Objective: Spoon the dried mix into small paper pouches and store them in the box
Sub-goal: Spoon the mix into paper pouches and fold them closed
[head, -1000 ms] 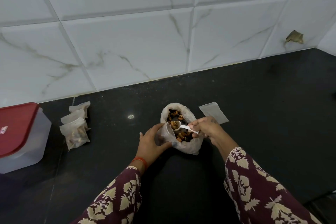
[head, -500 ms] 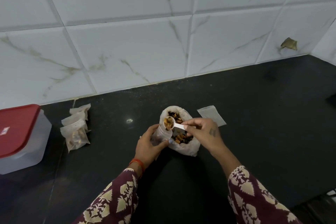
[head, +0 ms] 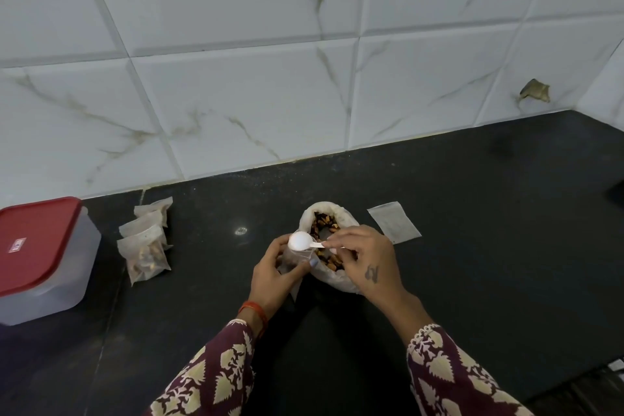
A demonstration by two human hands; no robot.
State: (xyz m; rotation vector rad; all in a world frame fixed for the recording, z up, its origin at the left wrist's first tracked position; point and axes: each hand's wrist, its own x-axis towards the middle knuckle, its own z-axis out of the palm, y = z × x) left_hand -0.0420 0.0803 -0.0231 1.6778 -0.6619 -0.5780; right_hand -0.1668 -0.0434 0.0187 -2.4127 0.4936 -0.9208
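Spoon [head: 299, 241] now overturned above pouch [head: 293, 258], handle pinched by right fingers [head: 334, 244]

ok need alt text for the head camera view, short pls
A person's right hand tips a white plastic spoon over a small paper pouch held by the left hand, beside an open bag of dried mix on a black counter. Filled pouches and a red-lidded box sit left; an empty pouch lies right.
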